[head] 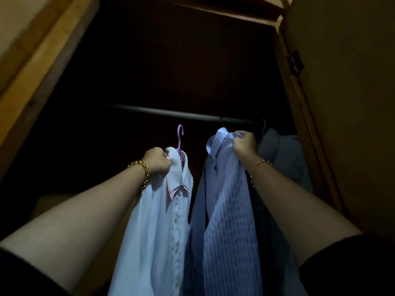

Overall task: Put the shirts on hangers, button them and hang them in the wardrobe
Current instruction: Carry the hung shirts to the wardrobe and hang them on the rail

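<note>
Left hand (156, 160): arm raised toward 12 o'clock; fingers clenched round the collar of the pale blue shirt (154, 221).
Right hand (244, 145): raised at 3 o'clock of the left hand; grasping the collar of the striped blue shirt (228, 210).
Pale blue shirt: buttoned, on the purple hanger (180, 137); hook below the rail (171, 112), apart from it.
Striped blue shirt: hanger hidden.
Wardrobe (310, 129): open; the grey shirt (284, 154) hangs at the rail's 3 o'clock end, just beside the striped blue shirt.
</note>
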